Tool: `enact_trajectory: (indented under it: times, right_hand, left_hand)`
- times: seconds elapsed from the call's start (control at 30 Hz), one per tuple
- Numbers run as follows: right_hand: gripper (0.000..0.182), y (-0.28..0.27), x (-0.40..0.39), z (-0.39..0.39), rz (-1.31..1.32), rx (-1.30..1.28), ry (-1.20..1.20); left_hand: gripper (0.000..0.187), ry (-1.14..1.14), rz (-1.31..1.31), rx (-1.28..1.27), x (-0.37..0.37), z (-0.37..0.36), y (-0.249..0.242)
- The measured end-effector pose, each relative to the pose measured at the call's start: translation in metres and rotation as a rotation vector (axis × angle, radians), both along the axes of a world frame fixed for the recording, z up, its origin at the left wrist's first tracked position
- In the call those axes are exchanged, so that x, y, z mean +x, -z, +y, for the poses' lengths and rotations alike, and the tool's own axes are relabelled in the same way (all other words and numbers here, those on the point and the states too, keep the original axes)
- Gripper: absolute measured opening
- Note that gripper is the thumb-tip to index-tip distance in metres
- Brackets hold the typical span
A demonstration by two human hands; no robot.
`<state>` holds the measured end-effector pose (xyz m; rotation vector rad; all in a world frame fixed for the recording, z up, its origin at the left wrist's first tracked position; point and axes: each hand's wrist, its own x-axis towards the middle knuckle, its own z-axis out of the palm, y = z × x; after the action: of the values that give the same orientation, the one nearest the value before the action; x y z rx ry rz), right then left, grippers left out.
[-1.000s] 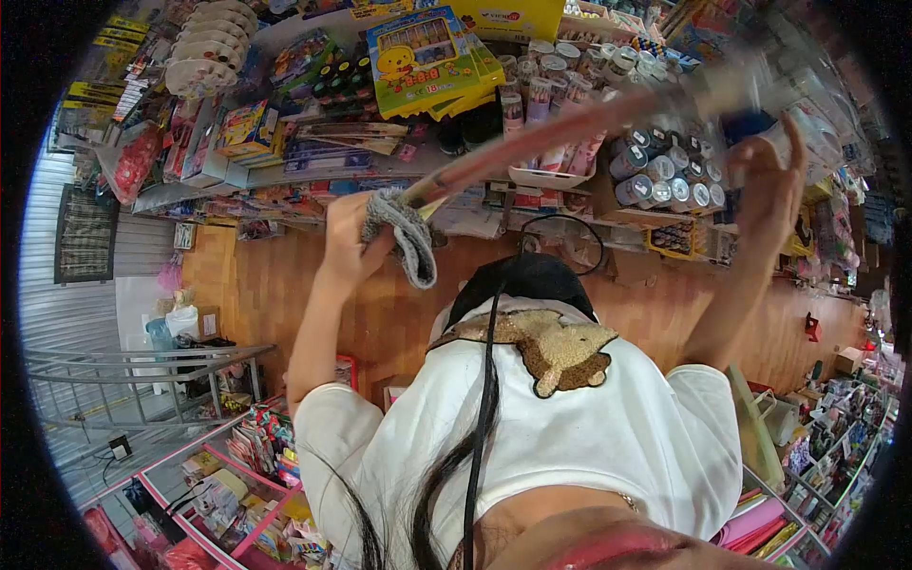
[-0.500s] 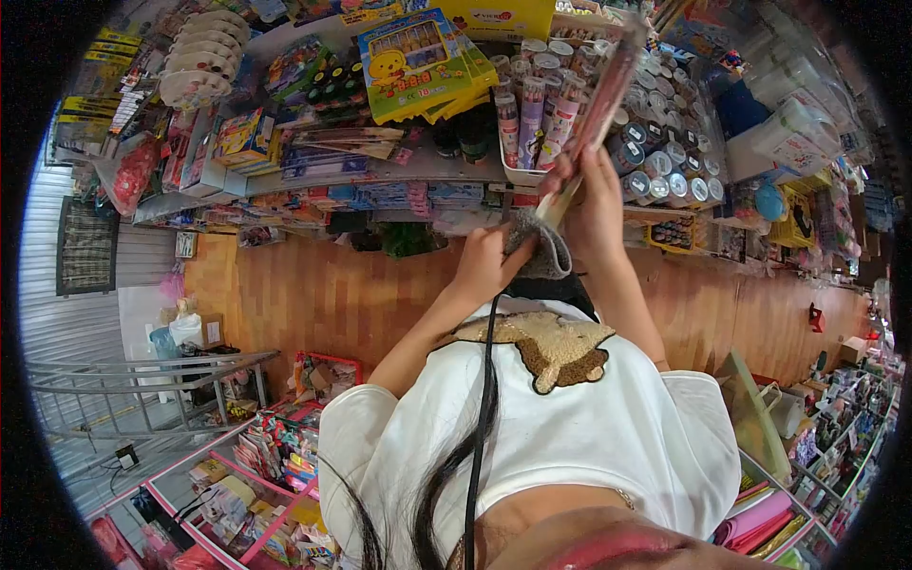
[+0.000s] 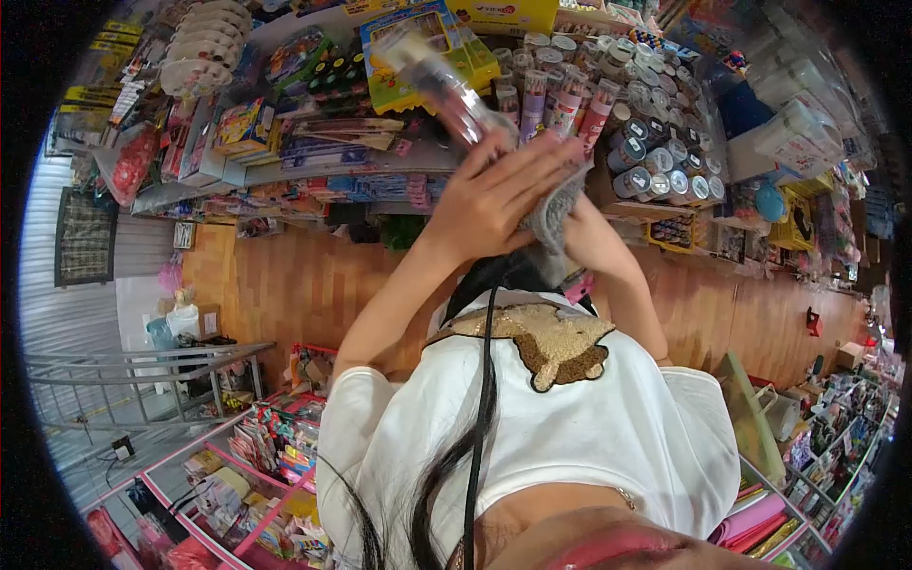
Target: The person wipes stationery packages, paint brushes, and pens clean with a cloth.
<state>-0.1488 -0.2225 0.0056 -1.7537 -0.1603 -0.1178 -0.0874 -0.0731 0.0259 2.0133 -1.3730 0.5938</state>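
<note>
Our left hand (image 3: 499, 195): fingers extended over grey cloth (image 3: 549, 233), grip unclear; right hand (image 3: 584, 233): fingers hidden, can't tell. We'd best support blurred tube (image 3: 445, 87) steadily.

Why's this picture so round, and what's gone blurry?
Head view: black corners frame a round image, suggesting a very wide lens; head view: the long item smears beyond the left hand, probably from motion; head view: the yellow box behind looks sharper.
</note>
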Motion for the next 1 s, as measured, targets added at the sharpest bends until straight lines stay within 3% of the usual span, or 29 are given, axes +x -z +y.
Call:
enact_trajectory:
  times: [0.03, 0.13, 0.17, 0.27, 0.37, 0.47, 0.5, 0.53, 0.6, 0.67, 0.77, 0.8, 0.83, 1.0]
  right_hand:
    - [0.033, -0.006, -0.005, -0.007, 0.095, -0.097, -0.123]
    - [0.027, -0.028, -0.008, -0.013, 0.203, -0.228, -0.261]
    - [0.02, -0.027, -0.012, -0.011, 0.186, -0.201, -0.211]
    - [0.009, -0.045, -0.021, -0.009, 0.263, -0.155, -0.157]
    - [0.01, -0.052, -0.027, -0.008, 0.26, -0.203, -0.125]
    - [0.013, -0.04, -0.026, -0.01, 0.18, -0.139, -0.081]
    - [0.013, -0.031, -0.024, -0.01, 0.112, -0.144, -0.06]
    - [0.013, -0.022, -0.022, -0.01, 0.045, -0.151, -0.039]
    - [0.013, -0.017, -0.021, -0.012, 0.075, -0.135, -0.029]
    - [0.012, -0.017, -0.022, -0.017, 0.264, -0.087, -0.055]
    - [0.012, -0.021, -0.026, -0.01, 0.123, -0.015, -0.119]
    - [0.012, -0.022, -0.026, -0.011, 0.174, -0.098, -0.144]
    - [0.012, -0.023, -0.025, -0.011, 0.226, -0.18, -0.168]
    - [0.013, -0.044, -0.025, -0.005, 0.167, -0.235, -0.17]
  left_hand:
    - [0.042, 0.046, -0.083, 0.118, 0.003, -0.005, -0.002]
    - [0.042, 0.052, -0.153, 0.182, 0.026, -0.003, -0.004]
    - [0.069, 0.053, -0.205, 0.14, 0.035, -0.001, -0.005]
    - [0.064, -0.084, -0.224, 0.085, 0.057, 0.007, -0.021]
    - [0.054, -0.195, -0.21, -0.168, 0.076, 0.006, -0.02]
    - [0.038, 0.017, -0.048, -0.743, 0.052, -0.027, -0.015]
    - [0.024, -0.064, -0.034, -0.57, 0.034, -0.027, -0.021]
    - [0.017, -0.086, -0.01, -0.199, 0.02, -0.023, -0.028]
    - [0.014, -0.005, -0.161, -0.058, 0.006, -0.031, -0.008]
    - [0.022, 0.044, -0.158, -0.053, 0.009, -0.028, -0.007]
    - [0.032, 0.116, -0.354, -0.025, 0.012, -0.016, -0.005]
    - [0.035, 0.138, -0.453, -0.012, 0.013, -0.01, -0.004]
    - [0.023, 0.134, -0.512, -0.008, 0.018, -0.005, -0.008]
    - [0.021, 0.162, -0.655, 0.04, 0.042, 0.003, -0.024]
